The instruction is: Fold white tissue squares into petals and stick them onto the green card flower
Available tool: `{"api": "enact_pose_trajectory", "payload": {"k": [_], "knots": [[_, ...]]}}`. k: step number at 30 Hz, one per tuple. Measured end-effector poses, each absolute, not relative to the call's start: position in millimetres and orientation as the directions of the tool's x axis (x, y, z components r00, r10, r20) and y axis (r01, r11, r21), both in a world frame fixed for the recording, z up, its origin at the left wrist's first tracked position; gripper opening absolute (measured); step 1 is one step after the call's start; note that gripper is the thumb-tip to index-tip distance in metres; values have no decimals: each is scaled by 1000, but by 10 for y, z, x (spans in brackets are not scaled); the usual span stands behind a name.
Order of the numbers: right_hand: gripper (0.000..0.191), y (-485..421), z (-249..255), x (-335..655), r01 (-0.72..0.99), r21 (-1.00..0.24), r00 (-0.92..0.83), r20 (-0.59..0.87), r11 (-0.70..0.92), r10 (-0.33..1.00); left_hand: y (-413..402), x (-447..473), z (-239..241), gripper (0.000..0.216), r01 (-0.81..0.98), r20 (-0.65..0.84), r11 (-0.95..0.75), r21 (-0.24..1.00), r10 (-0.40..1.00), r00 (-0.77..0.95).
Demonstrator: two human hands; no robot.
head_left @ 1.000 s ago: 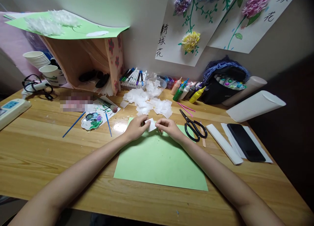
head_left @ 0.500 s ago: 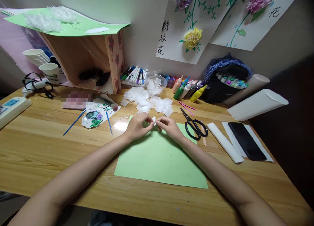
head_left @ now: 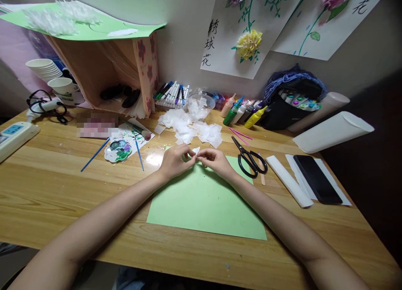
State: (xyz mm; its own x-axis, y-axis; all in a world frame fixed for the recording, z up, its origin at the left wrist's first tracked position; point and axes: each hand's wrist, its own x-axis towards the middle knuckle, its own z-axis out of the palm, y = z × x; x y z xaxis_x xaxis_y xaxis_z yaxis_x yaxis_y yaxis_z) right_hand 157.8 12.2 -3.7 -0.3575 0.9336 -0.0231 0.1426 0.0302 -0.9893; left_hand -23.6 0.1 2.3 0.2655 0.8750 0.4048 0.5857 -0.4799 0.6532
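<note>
Above the far part of a green sheet of paper (head_left: 204, 206), my left hand (head_left: 176, 161) and my right hand (head_left: 215, 162) meet fingertip to fingertip. Both pinch a small white piece of paper (head_left: 196, 150) between thumb and finger. Its upper corner pokes up between the hands, while its lower part is hidden by the fingers. Just beyond my hands lies a loose heap of white paper pieces (head_left: 185, 126). A clear plastic bowl (head_left: 210, 113) behind the heap holds more of them.
Black-handled scissors (head_left: 248, 158) and a wooden stick (head_left: 261, 172) lie right of my right hand. Farther right are a white paper roll (head_left: 290, 182) and a phone (head_left: 317, 179). A paint palette (head_left: 117, 151) and brushes (head_left: 95, 154) lie left. Paint bottles (head_left: 232, 114) stand at the back.
My fingertips have come closer together, and the small white paper now looks pinched, with less of it showing. The view has shifted slightly; the other things stay in place.
</note>
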Motion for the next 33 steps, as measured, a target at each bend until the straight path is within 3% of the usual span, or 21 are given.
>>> {"api": "enact_pose_trajectory", "payload": {"k": [33], "knots": [[27, 126, -28, 1579, 169, -985, -354, -28, 34, 935, 17, -238, 15, 13, 531, 419, -509, 677, 860, 290]]}}
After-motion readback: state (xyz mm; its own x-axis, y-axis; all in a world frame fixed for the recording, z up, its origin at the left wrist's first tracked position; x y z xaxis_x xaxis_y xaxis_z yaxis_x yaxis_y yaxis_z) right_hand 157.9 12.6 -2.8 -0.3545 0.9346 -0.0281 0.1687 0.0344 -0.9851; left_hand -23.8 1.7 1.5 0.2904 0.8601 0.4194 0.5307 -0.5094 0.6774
